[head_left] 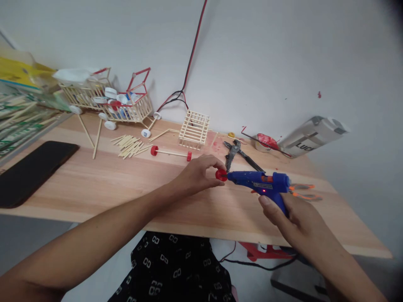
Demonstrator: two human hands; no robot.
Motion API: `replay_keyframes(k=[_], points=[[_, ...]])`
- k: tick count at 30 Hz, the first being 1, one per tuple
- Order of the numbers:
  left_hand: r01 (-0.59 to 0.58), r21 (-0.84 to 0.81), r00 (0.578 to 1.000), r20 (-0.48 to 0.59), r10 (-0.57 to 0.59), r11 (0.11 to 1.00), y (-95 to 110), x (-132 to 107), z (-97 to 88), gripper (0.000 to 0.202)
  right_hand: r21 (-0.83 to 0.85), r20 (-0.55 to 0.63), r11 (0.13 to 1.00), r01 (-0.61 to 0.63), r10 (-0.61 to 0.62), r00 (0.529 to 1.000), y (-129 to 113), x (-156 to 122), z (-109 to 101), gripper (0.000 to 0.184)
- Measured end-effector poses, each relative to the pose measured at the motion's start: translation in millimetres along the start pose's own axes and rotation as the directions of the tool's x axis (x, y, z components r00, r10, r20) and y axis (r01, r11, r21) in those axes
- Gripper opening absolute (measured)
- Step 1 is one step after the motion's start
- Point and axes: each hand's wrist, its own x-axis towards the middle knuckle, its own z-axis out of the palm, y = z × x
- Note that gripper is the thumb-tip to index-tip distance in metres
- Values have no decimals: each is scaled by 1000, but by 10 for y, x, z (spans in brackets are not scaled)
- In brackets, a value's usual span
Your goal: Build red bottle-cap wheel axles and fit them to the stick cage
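My left hand (199,173) pinches a small red bottle cap (221,175) above the wooden table (94,184). My right hand (294,220) grips the handle of a blue hot glue gun (262,183), whose nozzle touches the red cap. A small red light glows on the gun's body. A stick axle with a red cap on each end (171,152) lies just beyond my left hand.
A stick cage (194,128), a pile of short sticks (129,145) and a stick cart holding bottle caps (118,102) stand at the back. Pliers (232,152), orange-handled cutters (304,191), a black phone (31,170) and a silver case (311,135) also lie on the table.
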Motion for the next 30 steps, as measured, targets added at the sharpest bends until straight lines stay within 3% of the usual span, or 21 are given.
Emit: replay_keyframes(k=[13, 30], points=[[34, -19, 999, 5, -34, 999, 49, 1, -17, 24, 139, 66, 984, -114, 106, 992, 101, -77, -60, 40], [20, -26, 999, 28, -20, 999, 48, 4, -19, 24, 150, 92, 982, -111, 98, 991, 72, -42, -9, 44]])
